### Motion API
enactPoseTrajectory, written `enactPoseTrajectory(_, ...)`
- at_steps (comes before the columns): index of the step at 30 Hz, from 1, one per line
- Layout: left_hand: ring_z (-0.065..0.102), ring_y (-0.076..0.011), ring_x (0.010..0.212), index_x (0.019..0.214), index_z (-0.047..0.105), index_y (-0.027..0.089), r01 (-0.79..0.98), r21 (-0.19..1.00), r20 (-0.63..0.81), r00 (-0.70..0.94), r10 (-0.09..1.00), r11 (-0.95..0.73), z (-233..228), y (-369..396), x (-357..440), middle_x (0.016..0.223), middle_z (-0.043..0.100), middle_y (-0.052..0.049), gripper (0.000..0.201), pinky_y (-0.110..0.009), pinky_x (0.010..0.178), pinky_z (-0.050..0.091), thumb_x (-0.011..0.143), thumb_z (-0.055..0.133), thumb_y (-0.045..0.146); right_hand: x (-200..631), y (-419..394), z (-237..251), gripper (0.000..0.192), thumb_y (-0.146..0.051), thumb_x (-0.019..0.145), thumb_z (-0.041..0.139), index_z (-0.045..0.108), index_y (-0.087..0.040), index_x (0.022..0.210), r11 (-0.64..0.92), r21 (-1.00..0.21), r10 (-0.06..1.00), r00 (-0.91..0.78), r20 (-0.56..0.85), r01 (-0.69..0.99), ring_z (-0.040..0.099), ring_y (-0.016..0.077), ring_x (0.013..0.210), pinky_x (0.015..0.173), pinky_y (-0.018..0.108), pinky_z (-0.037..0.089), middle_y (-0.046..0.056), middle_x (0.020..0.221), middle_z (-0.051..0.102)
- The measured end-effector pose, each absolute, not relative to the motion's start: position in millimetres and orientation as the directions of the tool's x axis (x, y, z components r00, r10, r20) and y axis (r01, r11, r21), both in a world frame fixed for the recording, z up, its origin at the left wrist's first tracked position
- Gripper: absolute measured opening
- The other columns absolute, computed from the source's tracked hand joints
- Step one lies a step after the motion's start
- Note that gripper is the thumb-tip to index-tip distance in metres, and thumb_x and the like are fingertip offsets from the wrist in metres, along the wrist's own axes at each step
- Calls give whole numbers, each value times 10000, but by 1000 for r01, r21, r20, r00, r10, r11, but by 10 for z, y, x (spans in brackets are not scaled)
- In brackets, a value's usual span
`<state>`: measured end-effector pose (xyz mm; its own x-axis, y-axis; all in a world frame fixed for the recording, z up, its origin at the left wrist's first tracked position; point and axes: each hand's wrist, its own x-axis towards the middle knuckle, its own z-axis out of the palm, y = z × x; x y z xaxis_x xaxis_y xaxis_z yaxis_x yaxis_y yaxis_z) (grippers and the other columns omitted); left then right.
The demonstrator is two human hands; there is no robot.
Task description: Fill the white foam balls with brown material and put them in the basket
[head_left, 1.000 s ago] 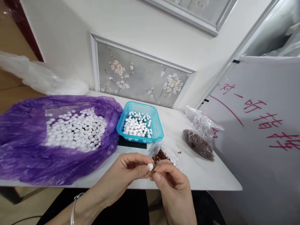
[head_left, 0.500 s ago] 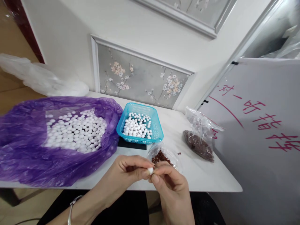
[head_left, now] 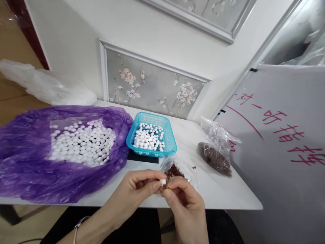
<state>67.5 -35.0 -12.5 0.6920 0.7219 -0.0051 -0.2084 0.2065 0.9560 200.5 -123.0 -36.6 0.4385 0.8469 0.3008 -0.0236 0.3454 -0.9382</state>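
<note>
The left hand (head_left: 137, 188) pinches a small white ball (head_left: 163, 182) between thumb and forefinger, above the table's (head_left: 218, 193) near edge. The right hand (head_left: 186, 203) curls beside it, fingertips nearly meeting (whether they grip anything, I cannot tell). It partly hides the reddish-brown pieces (head_left: 174, 171) behind.

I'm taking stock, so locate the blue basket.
In the head view, near centre, the blue basket sits just right of the purple bag, beyond the left hand.
</note>
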Motion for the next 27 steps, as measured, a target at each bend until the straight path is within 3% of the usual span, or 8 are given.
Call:
enactPoseTrajectory(5, 603, -138, 745, 870, 797, 224, -253, 937, 2, 689, 724, 239, -175, -337, 633, 778, 712, -8, 182, -223, 726, 504, 698, 835, 266, 1906, -1232, -305, 30, -258, 805, 753, 731, -246, 788, 338, -940, 799, 517, 307, 38, 628, 165, 786, 675, 238, 526, 19, 818, 663)
enactPoseTrajectory(15, 656, -149, 817, 904, 787, 241, -272, 923, 8, 721, 693, 272, -156, -358, 602, 835, 751, -9, 118, -237, 797, 513, 791, 764, 214, 1903, -1260, -260, 120, -281, 902, 644, 759, -257, 873, 391, -916, 792, 474, 385, 90, 608, 163, 745, 673, 258, 516, 27, 770, 640)
enactPoseTrajectory(27, 647, -147, 840, 833, 799, 267, -274, 936, 13, 654, 756, 222, -186, -349, 597, 895, 762, 0, 94, -232, 792, 499, 751, 799, 221, 1930, -1302, -260, 140, -332, 900, 646, 757, -262, 851, 370, -920, 781, 493, 382, 126, 588, 175, 751, 688, 267, 510, 27, 718, 648)
